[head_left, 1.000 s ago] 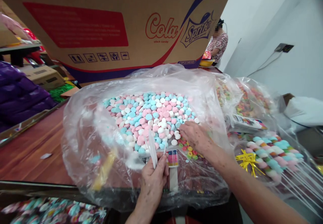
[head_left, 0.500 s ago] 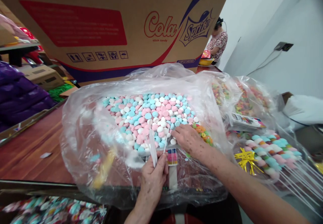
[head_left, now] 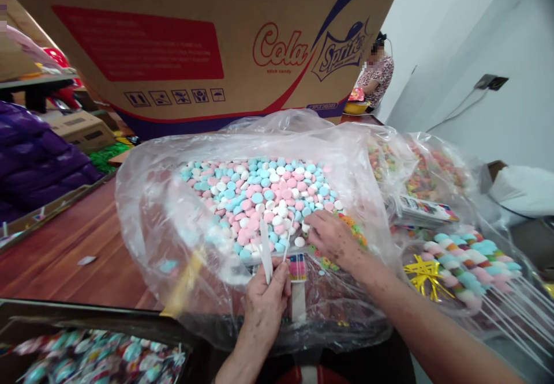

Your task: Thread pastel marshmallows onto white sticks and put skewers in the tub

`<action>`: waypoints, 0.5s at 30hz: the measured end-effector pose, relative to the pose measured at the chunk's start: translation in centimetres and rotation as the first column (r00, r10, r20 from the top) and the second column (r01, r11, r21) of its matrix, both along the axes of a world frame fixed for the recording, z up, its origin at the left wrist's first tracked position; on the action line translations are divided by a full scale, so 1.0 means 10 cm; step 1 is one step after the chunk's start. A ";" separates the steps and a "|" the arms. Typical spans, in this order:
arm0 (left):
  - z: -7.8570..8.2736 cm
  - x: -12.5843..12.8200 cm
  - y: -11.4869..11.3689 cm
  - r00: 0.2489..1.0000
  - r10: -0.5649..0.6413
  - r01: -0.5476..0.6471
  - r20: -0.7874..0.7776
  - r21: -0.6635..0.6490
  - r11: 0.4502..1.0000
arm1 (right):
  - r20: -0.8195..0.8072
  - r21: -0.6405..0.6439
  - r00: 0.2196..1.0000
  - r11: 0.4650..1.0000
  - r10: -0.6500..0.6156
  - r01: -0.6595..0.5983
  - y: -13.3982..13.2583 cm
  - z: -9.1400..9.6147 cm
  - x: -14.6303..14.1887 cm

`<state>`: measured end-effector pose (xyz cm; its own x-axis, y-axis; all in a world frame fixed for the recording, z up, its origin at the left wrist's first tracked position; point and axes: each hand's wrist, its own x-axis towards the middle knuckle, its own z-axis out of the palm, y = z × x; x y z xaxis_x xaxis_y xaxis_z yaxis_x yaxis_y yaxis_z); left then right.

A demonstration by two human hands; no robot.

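Observation:
A big clear plastic bag (head_left: pixel 173 211) lies open on the wooden table (head_left: pixel 64 257), full of small pink, blue and white candies (head_left: pixel 259 199). My left hand (head_left: pixel 266 303) is closed at the bag's near edge, pinching a thin white stick (head_left: pixel 265 250) that points up; a second thin stick shows beside it. My right hand (head_left: pixel 331 237) rests on the candies at the pile's right edge, fingers curled and pinching among them. Colourful ring candies (head_left: pixel 350 225) lie by that hand. A small striped label (head_left: pixel 296 267) sits just right of my left hand.
A large Cola and Sprite cardboard box (head_left: pixel 208 44) stands behind the bag. On the right lie bags of ring candies (head_left: pixel 415 176), finished candy skewers (head_left: pixel 467 263) and yellow twist ties (head_left: pixel 422 274). A tray of wrapped sweets (head_left: pixel 95 355) is at the lower left. Another person (head_left: pixel 376 75) sits far back.
My right hand has shifted slightly among the candies at the pile's right edge. My left hand has stayed put with the stick. The camera has tilted a little.

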<state>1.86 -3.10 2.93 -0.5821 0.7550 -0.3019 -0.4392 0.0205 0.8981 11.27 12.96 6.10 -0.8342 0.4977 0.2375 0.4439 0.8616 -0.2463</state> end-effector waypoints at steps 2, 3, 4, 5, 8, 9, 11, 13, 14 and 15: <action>-0.01 -0.01 -0.01 1.000 -0.007 0.008 -0.003 0.001 1.000 | -0.087 -0.143 0.996 0.990 -0.010 -0.003 0.02 0.03 0.00; -0.02 -0.01 -0.01 1.000 -0.010 0.010 -0.005 -0.002 1.000 | -0.099 -0.205 0.995 0.979 -0.003 -0.017 0.03 0.03 0.00; -0.02 -0.01 -0.01 1.000 -0.011 0.011 -0.008 -0.006 1.000 | -0.095 -0.249 0.995 0.968 0.010 -0.033 0.02 0.04 -0.01; -0.02 -0.01 -0.01 1.000 -0.011 0.011 -0.010 -0.009 1.000 | -0.080 -0.271 0.996 0.962 0.023 -0.044 0.02 0.04 -0.03; -0.01 -0.01 -0.01 1.000 -0.011 0.011 -0.004 -0.004 1.000 | -0.002 -0.258 0.998 0.964 0.062 -0.060 -0.01 0.02 -0.06; 0.00 -0.01 -0.01 1.000 -0.009 0.009 0.000 0.002 1.000 | 0.025 -0.246 0.997 0.967 0.077 -0.069 -0.02 0.01 -0.07; 0.01 -0.01 -0.01 1.000 -0.009 0.009 0.000 0.007 1.000 | 0.061 -0.227 0.993 0.970 0.101 -0.085 -0.03 0.00 -0.07; 0.01 0.00 -0.01 1.000 -0.009 0.009 -0.003 0.003 1.000 | 0.063 -0.213 0.991 0.972 0.120 -0.104 -0.03 -0.02 -0.07; 0.00 0.00 -0.01 1.000 -0.009 0.009 0.000 0.001 1.000 | 0.061 -0.205 0.990 0.973 0.124 -0.109 -0.02 -0.03 -0.06; 0.00 -0.01 -0.01 1.000 -0.011 0.011 0.006 -0.001 1.000 | 0.061 -0.193 0.990 0.975 0.126 -0.112 -0.02 -0.04 -0.06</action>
<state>1.81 -3.17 2.89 -0.5723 0.7607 -0.3064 -0.4442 0.0265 0.8955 10.70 12.75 5.66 -0.9017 0.4238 0.0857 0.3636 0.8505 -0.3801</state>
